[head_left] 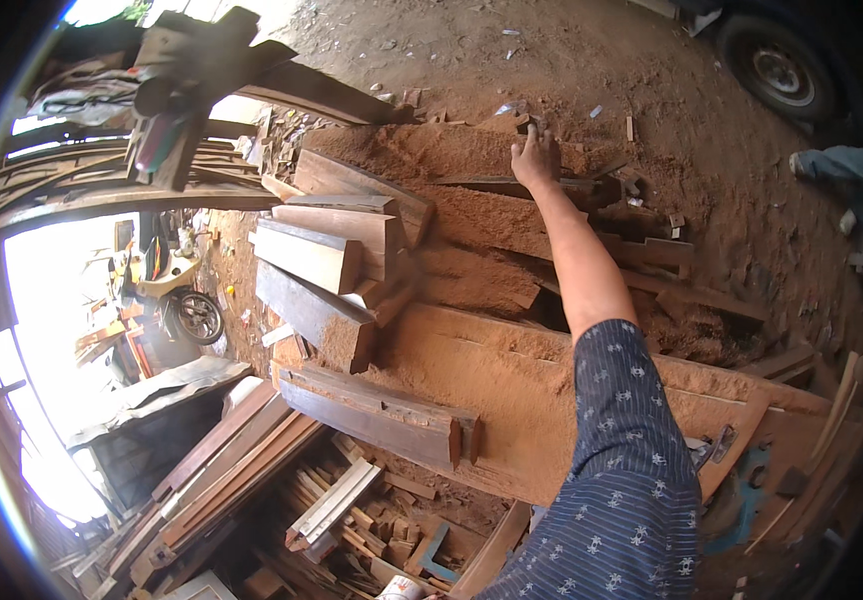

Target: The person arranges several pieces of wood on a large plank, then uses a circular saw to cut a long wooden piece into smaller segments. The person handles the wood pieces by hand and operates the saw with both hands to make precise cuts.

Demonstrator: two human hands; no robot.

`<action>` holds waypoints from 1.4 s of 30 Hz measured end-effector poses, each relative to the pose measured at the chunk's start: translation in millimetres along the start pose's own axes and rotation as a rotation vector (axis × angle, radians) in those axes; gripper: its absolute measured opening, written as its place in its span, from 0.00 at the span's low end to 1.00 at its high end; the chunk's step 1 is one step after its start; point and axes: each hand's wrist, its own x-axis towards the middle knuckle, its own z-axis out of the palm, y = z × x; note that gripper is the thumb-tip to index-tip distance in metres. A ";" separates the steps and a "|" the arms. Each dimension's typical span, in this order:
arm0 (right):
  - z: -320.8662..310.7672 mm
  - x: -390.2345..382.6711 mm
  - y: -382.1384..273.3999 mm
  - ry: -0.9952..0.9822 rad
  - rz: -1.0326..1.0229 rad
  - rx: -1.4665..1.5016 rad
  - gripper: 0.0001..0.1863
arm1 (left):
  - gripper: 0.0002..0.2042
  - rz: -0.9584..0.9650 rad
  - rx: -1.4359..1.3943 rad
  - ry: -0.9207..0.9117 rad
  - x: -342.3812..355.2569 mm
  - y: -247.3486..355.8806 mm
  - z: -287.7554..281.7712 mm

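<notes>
My right arm, in a dark patterned sleeve, stretches across the sawdust-covered boards point(481, 390) to their far edge. There my right hand point(536, 155) has its fingers curled at a small dark piece; whether it grips this is unclear. Short wooden blocks lie left of my arm: a pale one point(301, 250), a grey one point(311, 310) and a darker pair point(371, 420) nearer me. Thick sawdust point(481, 230) covers the planks around them. My left hand is not in view.
A vehicle wheel point(776, 70) stands at top right, with another person's legs point(836, 165) below it. At left are stacked timbers point(101, 180), a scooter wheel point(194, 318) and leaning planks point(211, 480). Offcuts point(381, 530) fill the bottom middle; a teal tool point(736, 510) lies at lower right.
</notes>
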 end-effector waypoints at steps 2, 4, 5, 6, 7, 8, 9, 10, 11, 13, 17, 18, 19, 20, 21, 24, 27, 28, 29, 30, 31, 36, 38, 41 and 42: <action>17.9 6.1 9.8 0.032 0.108 -0.077 0.35 | 0.21 0.011 0.034 0.003 3.5 22.2 -5.3; 39.3 -11.3 -23.0 -0.043 0.123 -0.123 0.36 | 0.21 0.000 0.028 0.014 -1.1 23.9 0.7; 48.2 -15.1 -36.4 -0.065 0.078 -0.101 0.35 | 0.21 0.004 0.035 0.016 -0.2 31.2 0.2; 58.8 -9.2 -37.3 -0.127 -0.040 0.201 0.33 | 0.21 0.021 0.063 0.014 5.4 47.4 -3.3; 65.2 -19.2 -60.4 -0.238 -0.087 0.040 0.32 | 0.21 0.020 0.064 0.017 4.6 48.6 -1.5; 70.2 -19.7 -70.2 -0.435 -0.166 0.052 0.32 | 0.21 0.025 0.073 0.018 5.4 54.0 -3.0; 77.9 -30.0 -76.8 -0.462 -0.189 0.287 0.32 | 0.21 0.027 0.079 0.022 5.0 56.8 -3.5; 83.8 -35.3 -81.0 -0.379 -0.302 0.487 0.30 | 0.21 0.026 0.083 0.021 6.2 57.9 -2.2; 85.1 -34.1 -76.7 -0.327 -0.336 0.416 0.30 | 0.21 0.026 0.086 0.022 7.3 59.6 -1.9; 85.4 -35.3 -67.3 -0.228 -0.402 0.270 0.30 | 0.21 0.019 0.091 0.025 7.5 62.2 -2.1; 73.1 2.1 -44.8 0.018 -0.122 -0.034 0.31 | 0.21 0.028 0.116 0.018 13.0 77.1 -1.9; 67.4 16.5 -39.3 -0.042 -0.010 -0.166 0.33 | 0.20 0.035 0.126 0.018 14.5 83.3 -4.4; 61.9 15.1 -41.0 -0.141 -0.101 -0.159 0.33 | 0.20 0.032 0.124 0.021 13.2 82.0 -3.2; 56.5 11.3 -40.6 -0.241 -0.192 -0.155 0.33 | 0.20 0.027 0.121 0.021 12.6 81.3 -2.3; 51.2 8.3 -42.2 -0.341 -0.282 -0.149 0.34 | 0.20 0.023 0.118 0.023 11.0 80.3 -2.3; 32.7 18.2 -35.1 -0.304 -0.417 0.016 0.24 | 0.20 0.028 0.125 0.020 12.7 87.3 -4.8; -1.8 41.7 6.7 0.198 -0.280 0.153 0.11 | 0.20 0.037 0.120 0.024 11.8 89.6 -6.0; -10.6 49.8 27.2 0.250 -0.077 -0.076 0.18 | 0.20 0.036 0.121 0.026 10.7 89.8 -8.1; -15.0 54.9 55.5 0.346 0.044 -0.167 0.28 | 0.20 0.041 0.130 0.025 11.8 93.9 -10.3; -35.5 53.4 68.4 -0.065 0.146 -0.064 0.40 | 0.20 0.026 0.106 0.030 6.6 80.3 -6.1; -57.0 54.1 77.9 -0.372 0.240 0.074 0.46 | 0.20 0.017 0.090 0.031 4.3 72.1 -3.0; -67.2 68.2 152.0 -0.261 0.088 0.297 0.49 | 0.20 0.045 0.161 0.006 19.3 108.0 -19.7; -77.9 33.5 100.8 -0.242 0.020 0.272 0.48 | 0.20 -0.003 0.096 0.020 4.5 66.6 -6.3; -90.9 16.7 70.6 -0.239 0.012 0.359 0.43 | 0.20 -0.015 0.058 0.015 -6.0 40.3 -8.6; -88.6 13.7 74.0 -0.248 0.017 0.408 0.42 | 0.20 -0.017 0.048 0.011 -11.1 32.4 -13.7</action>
